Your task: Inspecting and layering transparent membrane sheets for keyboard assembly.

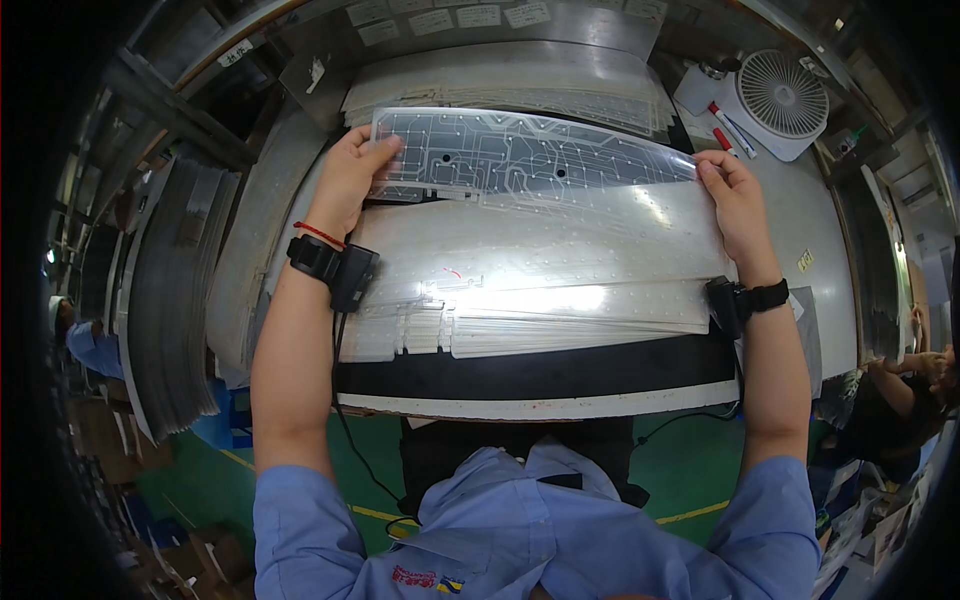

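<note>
A clear flexible circuit sheet point(520, 160), printed with pale traces and dots, spans the space between my hands. Its left end is pinched by my left hand point(352, 172), thumb on top. At the far right corner my right hand point(732, 190) grips it between thumb and fingers. The sheet bows slightly and is raised at its far edge. Under and nearer than it lies a fanned stack of similar translucent sheets point(540, 250), with notched tabs along the near edge.
Another pile of sheets point(500, 75) lies behind. A white fan point(782, 95) and red markers point(725, 140) are at the far right. Tall sheet stacks point(180, 290) stand at left. Cables hang from both wrist devices point(353, 280). A person point(895, 400) is at right.
</note>
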Available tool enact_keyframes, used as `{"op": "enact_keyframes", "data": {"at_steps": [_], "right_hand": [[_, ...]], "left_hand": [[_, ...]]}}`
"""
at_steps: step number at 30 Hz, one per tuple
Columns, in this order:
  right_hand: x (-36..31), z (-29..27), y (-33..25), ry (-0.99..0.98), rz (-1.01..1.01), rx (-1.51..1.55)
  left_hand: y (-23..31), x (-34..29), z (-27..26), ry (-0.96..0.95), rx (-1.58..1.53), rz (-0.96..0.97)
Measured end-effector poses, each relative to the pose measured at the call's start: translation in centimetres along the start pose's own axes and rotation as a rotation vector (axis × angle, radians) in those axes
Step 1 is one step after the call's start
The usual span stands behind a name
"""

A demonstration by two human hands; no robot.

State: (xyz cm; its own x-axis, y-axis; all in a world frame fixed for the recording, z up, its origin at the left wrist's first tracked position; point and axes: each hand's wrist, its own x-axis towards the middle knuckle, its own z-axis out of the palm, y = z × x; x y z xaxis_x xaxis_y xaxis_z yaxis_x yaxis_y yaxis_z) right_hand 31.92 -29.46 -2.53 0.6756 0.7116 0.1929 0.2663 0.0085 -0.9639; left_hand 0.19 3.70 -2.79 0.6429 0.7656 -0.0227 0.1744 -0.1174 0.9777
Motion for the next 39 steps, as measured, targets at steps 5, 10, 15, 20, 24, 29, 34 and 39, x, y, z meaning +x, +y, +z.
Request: {"op": "enact_keyframes", "data": {"at_steps": [5, 10, 15, 20, 24, 29, 34, 39], "right_hand": [[0.1, -0.1, 0.1, 0.0, -0.001, -0.012], [0.0, 0.0, -0.1, -0.002, 0.001, -0.004], [0.1, 0.0, -0.1, 0.005, -0.006, -0.014], [0.1, -0.1, 0.0, 0.002, 0.003, -0.011], [0.1, -0.1, 0.0, 0.01, 0.002, -0.009], [0.1, -0.2, 0.0, 0.007, -0.007, -0.006], [0.1, -0.2, 0.2, 0.036, 0.023, 0.035], [0.1, 0.2, -0.3, 0.041, 0.046, 0.054]], "left_hand": [[-0.5, 0.7, -0.8, 0.01, -0.307, -0.071], [-1.1, 1.1, -0.8, 0.007, -0.28, -0.021], [-0.3, 0.2, -0.3, -0.013, -0.065, 0.001], [0.3, 0.0, -0.3, 0.014, -0.133, -0.055], [0.1, 0.2, -0.7, -0.03, -0.229, -0.055], [-0.1, 0.1, -0.3, -0.035, -0.03, -0.005], [-0.4, 0.5, -0.2, -0.031, -0.256, -0.006], [-1.9, 1.5, -1.9, -0.062, -0.178, -0.022]]}}
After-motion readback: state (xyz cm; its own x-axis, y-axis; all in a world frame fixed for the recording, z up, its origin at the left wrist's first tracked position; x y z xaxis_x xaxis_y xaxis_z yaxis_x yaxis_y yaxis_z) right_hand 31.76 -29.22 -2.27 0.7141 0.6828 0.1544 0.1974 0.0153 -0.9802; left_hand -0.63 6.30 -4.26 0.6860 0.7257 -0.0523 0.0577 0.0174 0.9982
